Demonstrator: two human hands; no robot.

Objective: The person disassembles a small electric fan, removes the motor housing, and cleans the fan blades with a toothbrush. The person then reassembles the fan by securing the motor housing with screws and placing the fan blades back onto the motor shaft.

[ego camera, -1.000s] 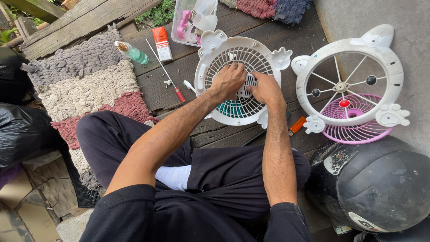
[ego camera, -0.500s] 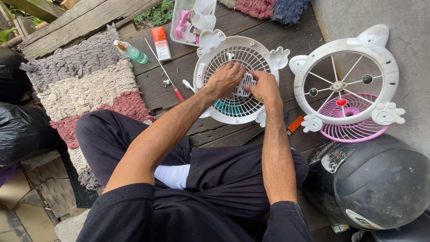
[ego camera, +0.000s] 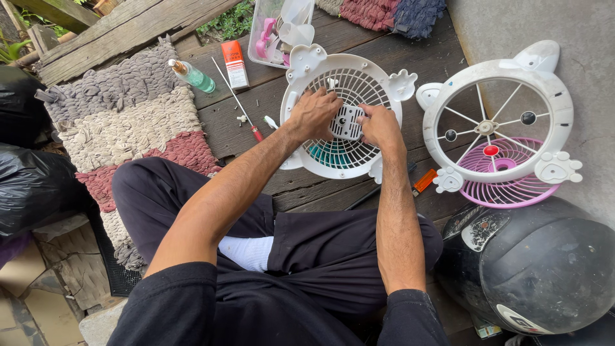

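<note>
A white round fan grille [ego camera: 346, 80] with ear-shaped tabs lies flat on the dark wooden deck, a teal part showing through its lower bars. My left hand [ego camera: 312, 114] rests on the grille's left side, fingers curled against the small square centre plate [ego camera: 346, 122]. My right hand [ego camera: 379, 126] presses on that plate from the right. Both hands pinch the plate between them. I sit cross-legged in black trousers just below the grille.
A second white fan frame [ego camera: 500, 112] lies on a pink grille [ego camera: 506, 173] at right, above a black helmet [ego camera: 538, 269]. A red-handled screwdriver [ego camera: 238, 102], green bottle [ego camera: 192, 75], orange box [ego camera: 234, 63] and clear tray [ego camera: 275, 32] lie at the back. A woven mat [ego camera: 122, 122] is left.
Both hands have shifted slightly on the grille and closed in around the square centre plate, which shows more plainly between the fingers now. The view moved a little.
</note>
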